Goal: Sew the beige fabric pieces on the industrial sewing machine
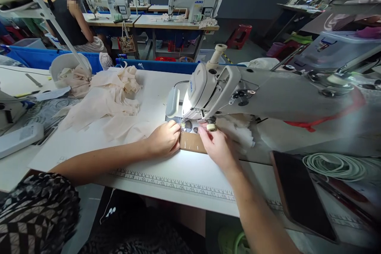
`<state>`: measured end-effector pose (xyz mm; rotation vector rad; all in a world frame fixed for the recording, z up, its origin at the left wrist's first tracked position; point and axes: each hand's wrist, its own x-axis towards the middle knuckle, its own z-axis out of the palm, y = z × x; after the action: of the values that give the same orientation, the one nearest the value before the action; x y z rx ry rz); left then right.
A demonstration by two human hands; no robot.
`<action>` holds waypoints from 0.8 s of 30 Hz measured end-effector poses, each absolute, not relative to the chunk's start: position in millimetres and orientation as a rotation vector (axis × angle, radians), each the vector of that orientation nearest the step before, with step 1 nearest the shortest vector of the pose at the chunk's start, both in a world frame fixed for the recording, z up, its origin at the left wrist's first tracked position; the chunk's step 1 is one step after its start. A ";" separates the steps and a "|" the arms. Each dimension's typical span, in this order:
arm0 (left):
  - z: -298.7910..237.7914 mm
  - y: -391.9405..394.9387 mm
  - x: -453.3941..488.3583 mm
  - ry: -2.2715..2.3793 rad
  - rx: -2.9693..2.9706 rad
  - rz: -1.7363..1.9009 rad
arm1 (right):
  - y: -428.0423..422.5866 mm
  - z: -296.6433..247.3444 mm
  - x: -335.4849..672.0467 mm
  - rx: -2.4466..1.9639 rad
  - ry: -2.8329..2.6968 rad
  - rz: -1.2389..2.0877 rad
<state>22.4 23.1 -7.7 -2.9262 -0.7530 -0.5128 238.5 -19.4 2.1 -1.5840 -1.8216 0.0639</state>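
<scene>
Reference for all places: the sewing machine point(262, 99).

Both hands were in close under the machine's head. Left hand point(165, 137): just left of the needle area, fingers curled in, tips bunched. Couldn't tell if they pinched anything. Right hand point(218, 145): just right of the needle area, thumb and fingers reaching in under the head, beside the machine's cream knob point(212, 127). Tips partly hidden; couldn't tell open from gripping.

Brown strip point(192, 143) lay flat at the near side of the machine's needle area, between the hands, pale marks on it. It looked flat and fairly stiff; material unclear, couldn't tell if it was fixed down. If loose, I'd have taken it by the near edge, clear of the needle.

Pale fabric point(104, 99) sat in a loose heap left of the machine; more pale cloth point(242, 131) lay under the machine's arm, past the right hand. My read: very light, soft, limp, prone to wrinkle and slide, easy to lift two plies at once. Not fragile to touch, but it could snag or stretch if tugged. Best hold was a flat pinch on one edge, second hand spreading it; a mid-panel grab would likely have bunched it.
</scene>
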 end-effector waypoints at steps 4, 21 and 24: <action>-6.6 23.4 22.4 -0.741 -2.924 -0.504 | -3.9 13.3 237.1 -1.611 -1.671 0.344; -0.4 31.0 21.4 -0.761 -2.943 -0.492 | -9.2 10.3 235.9 -1.543 -1.609 0.377; -1.9 32.4 21.5 -0.782 -2.963 -0.508 | -8.0 10.7 234.6 -1.548 -1.599 0.366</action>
<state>21.5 32.4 -1.9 -2.9625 -0.7823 -0.5081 234.6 -8.0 10.7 -1.5478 -1.5986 0.3656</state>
